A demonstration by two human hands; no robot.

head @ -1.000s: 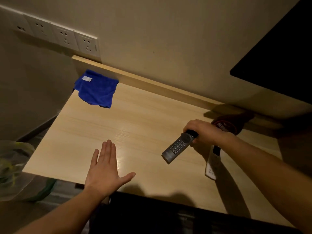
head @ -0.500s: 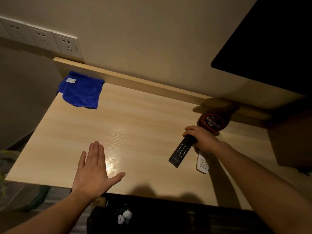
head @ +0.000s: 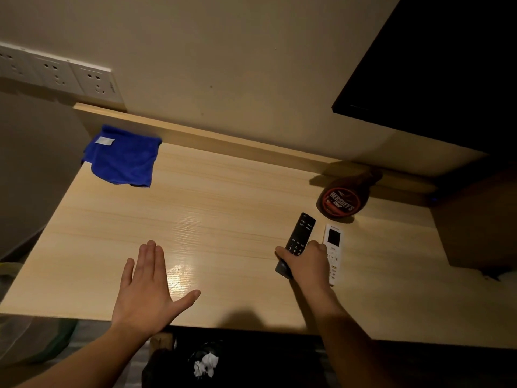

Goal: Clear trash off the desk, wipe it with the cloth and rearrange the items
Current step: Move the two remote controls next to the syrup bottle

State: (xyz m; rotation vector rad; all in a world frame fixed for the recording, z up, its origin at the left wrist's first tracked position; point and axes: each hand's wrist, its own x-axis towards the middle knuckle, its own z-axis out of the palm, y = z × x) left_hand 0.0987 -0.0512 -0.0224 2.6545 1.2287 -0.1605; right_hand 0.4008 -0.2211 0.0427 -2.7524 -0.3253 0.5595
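Observation:
A light wooden desk (head: pixel 218 219) fills the view. A blue cloth (head: pixel 123 159) lies folded at its far left corner. My right hand (head: pixel 306 261) grips the near end of a black remote (head: pixel 300 236) that lies flat on the desk, pointing away from me. Beside it on the right lies a white remote (head: pixel 333 250), parallel and close. A brown syrup bottle (head: pixel 342 200) stands just beyond both remotes. My left hand (head: pixel 148 287) rests flat on the desk near the front edge, fingers spread, holding nothing.
A dark bin with crumpled white paper (head: pixel 205 365) sits under the desk's front edge. A plastic bag (head: pixel 25 337) hangs low at the left. Wall sockets (head: pixel 70 77) are above the cloth. A black screen (head: pixel 436 71) overhangs the right, and a brown cabinet (head: pixel 475 219) borders the desk's right side.
My right hand turned the black remote from pointing toward me and set it down flat next to the white remote. The left hand stayed flat on the desk.

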